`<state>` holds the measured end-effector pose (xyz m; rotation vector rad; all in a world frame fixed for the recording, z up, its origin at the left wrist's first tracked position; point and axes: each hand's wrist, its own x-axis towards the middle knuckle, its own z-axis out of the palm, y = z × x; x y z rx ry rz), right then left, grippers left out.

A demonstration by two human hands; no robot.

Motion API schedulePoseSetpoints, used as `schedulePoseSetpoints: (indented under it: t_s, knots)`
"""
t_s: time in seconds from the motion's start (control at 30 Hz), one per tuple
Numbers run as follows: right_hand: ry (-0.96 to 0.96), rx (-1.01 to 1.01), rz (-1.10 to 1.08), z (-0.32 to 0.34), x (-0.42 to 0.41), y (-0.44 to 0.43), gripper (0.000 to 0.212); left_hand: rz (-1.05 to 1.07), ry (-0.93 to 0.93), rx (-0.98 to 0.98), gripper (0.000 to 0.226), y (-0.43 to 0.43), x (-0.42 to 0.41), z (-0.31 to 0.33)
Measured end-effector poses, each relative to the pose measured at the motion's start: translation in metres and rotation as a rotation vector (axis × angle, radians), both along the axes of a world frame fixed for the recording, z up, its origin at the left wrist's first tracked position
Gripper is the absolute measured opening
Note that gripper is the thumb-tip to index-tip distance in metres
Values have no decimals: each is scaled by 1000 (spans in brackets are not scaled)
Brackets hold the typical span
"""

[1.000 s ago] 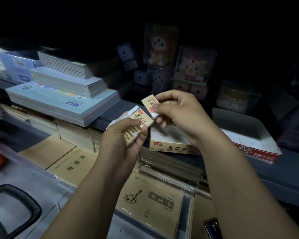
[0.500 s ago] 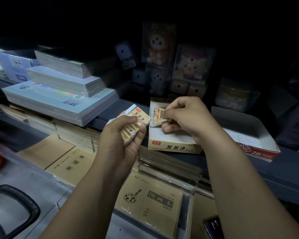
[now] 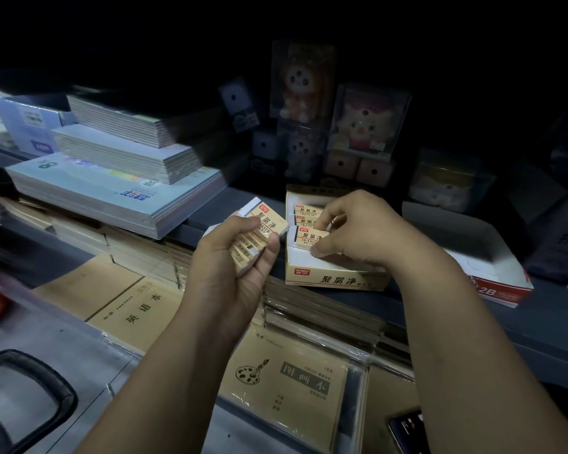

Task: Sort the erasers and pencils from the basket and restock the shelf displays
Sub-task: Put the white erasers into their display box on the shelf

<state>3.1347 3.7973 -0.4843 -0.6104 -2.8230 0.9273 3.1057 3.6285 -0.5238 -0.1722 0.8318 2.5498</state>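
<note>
L hand [image 3: 236, 276] grips eraser stack [image 3: 269, 221]; R hand [image 3: 364, 231] pinches eraser [image 3: 309, 236] marked 2B ERASER, in 聚屑净 box [image 3: 336, 279].

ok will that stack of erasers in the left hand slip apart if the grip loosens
Probably yes: the erasers are several loose blocks fanned out, gripped only by the left hand. Their paper wrapping looks smooth, so they likely slide. Flat-sided, they should not roll.

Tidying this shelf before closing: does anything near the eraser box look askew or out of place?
Nothing spilled or damaged. The erasers in the eraser box lie in a neat row. Only the notebook stacks at upper left sit twisted on one another, edges not lined up.
</note>
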Motion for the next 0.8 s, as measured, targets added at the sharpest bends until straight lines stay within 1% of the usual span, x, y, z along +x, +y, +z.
schedulePoseSetpoints:
  t_s: [0.2, 0.33, 0.43, 0.53, 0.73, 0.8]
  knots:
    - [50, 39, -20, -2, -1, 0, 32, 9, -2, 4, 14, -1, 1, 1]
    - [83, 34, -37, -6, -2, -2, 23, 11, -1, 9, 10, 0, 2, 2]
    - [112, 34, -48, -9, -5, -4, 23, 14, -4, 14, 9, 0, 1, 2]
    - [109, 56, -52, -13, -9, -8, 24, 7, -3, 20, 8, 0, 1, 1]
    - [61, 137, -46, -4, -6, -11, 19, 5, -6, 26, 7, 1, -3, -1]
    - [102, 109, -14, -2, -4, -13, 19, 7, -4, 22, 7, 0, -3, -1]
